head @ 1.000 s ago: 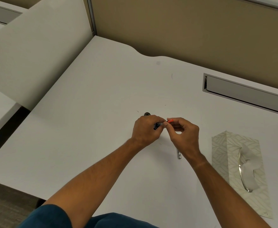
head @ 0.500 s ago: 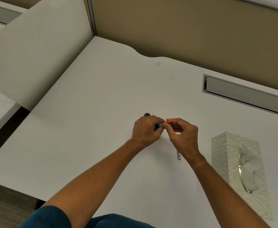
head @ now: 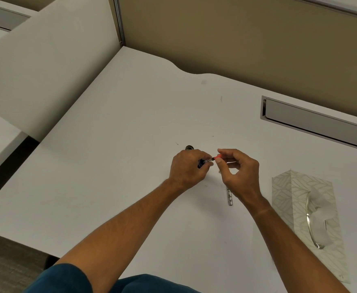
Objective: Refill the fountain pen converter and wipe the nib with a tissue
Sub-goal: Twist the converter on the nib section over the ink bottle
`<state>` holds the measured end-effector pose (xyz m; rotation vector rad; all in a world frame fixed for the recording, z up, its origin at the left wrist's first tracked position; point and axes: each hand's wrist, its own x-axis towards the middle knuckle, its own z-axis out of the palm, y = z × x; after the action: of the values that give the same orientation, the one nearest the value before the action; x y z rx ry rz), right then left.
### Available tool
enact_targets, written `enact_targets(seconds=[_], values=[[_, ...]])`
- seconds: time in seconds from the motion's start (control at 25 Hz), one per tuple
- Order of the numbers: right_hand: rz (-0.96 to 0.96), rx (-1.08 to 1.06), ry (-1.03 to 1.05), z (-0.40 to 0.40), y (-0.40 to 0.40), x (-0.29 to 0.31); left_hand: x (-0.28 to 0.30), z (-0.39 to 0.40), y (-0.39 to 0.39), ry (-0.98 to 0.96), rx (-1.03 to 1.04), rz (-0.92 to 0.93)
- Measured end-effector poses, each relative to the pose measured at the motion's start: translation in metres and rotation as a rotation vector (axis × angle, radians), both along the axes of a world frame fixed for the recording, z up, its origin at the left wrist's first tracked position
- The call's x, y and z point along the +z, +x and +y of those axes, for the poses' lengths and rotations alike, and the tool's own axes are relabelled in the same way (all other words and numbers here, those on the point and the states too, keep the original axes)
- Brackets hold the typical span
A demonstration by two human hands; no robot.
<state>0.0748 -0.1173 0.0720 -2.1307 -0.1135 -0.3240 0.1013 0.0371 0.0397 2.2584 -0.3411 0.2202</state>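
— Head view first: what do we hold over the white desk (head: 114, 166)?

— Our left hand (head: 187, 166) has its fingers clamped round a dark blue pen section with a small metal tip (head: 203, 162), which points right. Our right hand (head: 240, 172) pinches a thin orange-red piece (head: 217, 157) between thumb and forefinger, its end just beside that tip (whether they touch, we cannot tell).

— And on the desk?

— A silver patterned metal pen tube (head: 229, 196) lies below our right hand. A small dark round object (head: 189, 147) peeks out behind our left knuckles. The pale leaf-patterned tissue box (head: 287, 187) lies well to the right, a white tissue (head: 319, 210) showing in its slot.
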Motion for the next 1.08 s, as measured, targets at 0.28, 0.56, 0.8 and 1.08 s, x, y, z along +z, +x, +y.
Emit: enact_targets(seconds=[0.28, 0.56, 0.8, 1.08], values=[[-0.058, 0.035, -0.106, -0.0032, 0.0046, 0.0042, -0.0006, -0.0007, 0.0014, 0.003, -0.004, 0.016], [-0.081, 0.040, -0.111, -0.0023, 0.0054, 0.0038, -0.0019, -0.0003, 0.0021, -0.005, 0.004, 0.011], [-0.078, 0.041, -0.109, -0.0023, 0.0059, 0.0048, -0.0020, -0.0016, 0.0025, -0.007, 0.002, -0.001], [-0.062, 0.035, -0.058, -0.0013, 0.0055, 0.0041, -0.0016, -0.0009, 0.0019, -0.002, 0.000, -0.009]])
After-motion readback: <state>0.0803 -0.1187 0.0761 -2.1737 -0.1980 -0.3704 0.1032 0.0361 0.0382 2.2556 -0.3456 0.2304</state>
